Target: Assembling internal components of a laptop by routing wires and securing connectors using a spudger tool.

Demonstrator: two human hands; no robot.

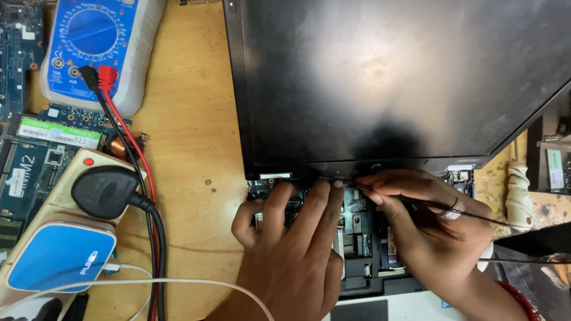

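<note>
An opened laptop lies on the wooden bench, its dark lid (392, 77) filling the upper right. Below the hinge edge its exposed internals (357, 238) show black frame parts and small boards. My left hand (291, 249) rests on the internals, with two fingers stretched up to the hinge edge. My right hand (425, 229), with a ring on one finger, pinches a thin black wire (476, 215) right at the hinge, next to the left fingertips. The wire trails off to the right.
A blue and white multimeter (101, 47) with red and black leads (128, 142) lies top left. A beige power strip (65, 238) with a black plug sits at lower left. Circuit boards (35, 148) lie along the left edge. A white cable (178, 284) crosses the bench front.
</note>
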